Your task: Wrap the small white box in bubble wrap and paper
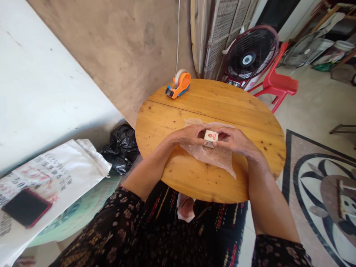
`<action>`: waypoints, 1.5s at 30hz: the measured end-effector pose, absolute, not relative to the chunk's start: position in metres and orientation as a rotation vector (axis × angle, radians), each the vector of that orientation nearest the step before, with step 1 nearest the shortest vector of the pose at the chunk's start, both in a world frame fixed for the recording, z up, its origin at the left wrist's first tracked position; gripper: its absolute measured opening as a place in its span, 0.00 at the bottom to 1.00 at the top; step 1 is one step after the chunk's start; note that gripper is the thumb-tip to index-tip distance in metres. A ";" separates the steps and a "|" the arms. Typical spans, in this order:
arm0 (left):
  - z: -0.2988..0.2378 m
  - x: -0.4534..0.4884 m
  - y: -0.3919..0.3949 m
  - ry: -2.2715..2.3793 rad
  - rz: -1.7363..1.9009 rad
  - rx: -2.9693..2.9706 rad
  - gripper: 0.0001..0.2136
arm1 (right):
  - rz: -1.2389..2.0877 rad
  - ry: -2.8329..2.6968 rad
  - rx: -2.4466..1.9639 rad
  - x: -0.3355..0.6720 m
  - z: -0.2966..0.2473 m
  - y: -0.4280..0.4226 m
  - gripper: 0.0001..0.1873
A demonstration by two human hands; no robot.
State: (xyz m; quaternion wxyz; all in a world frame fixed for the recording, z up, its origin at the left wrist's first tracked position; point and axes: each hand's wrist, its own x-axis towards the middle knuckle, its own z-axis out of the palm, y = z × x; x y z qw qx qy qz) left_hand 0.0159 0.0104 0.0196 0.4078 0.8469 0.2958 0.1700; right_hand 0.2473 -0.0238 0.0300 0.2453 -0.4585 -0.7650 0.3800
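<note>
A small square box [210, 136], pale on top with a red mark, is between my two hands above the table's middle. My left hand [193, 134] closes on its left side, and my right hand [233, 140] grips the right side with thumb and fingers. Under the box and hands a sheet of clear bubble wrap [214, 158] lies spread on the wooden surface. The lower part of the box is partly hidden by my fingers.
The round wooden table [172, 170] bears an orange tape dispenser [180, 84] at its far left edge. Behind it stand a fan [247, 59] and a red chair [279, 81]. To the left are a black plastic bag [122, 148], a white sack [69, 174] and a phone [26, 207].
</note>
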 end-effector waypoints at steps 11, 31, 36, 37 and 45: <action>0.019 0.017 0.008 0.613 0.498 2.015 0.25 | 0.970 -1.956 -1.282 0.245 0.035 -0.026 0.23; 0.010 0.015 0.017 0.631 0.471 2.122 0.20 | 1.006 -2.125 -1.244 0.245 0.032 -0.024 0.22; 0.005 0.016 0.021 0.628 0.479 2.147 0.28 | 0.956 -2.129 -1.230 0.244 0.028 -0.023 0.21; 0.005 0.016 0.021 0.626 0.490 2.160 0.31 | 0.968 -2.116 -1.227 0.244 0.027 -0.022 0.21; 0.006 0.018 0.020 0.613 0.370 2.344 0.42 | 0.882 -2.054 -1.424 0.267 0.045 -0.034 0.22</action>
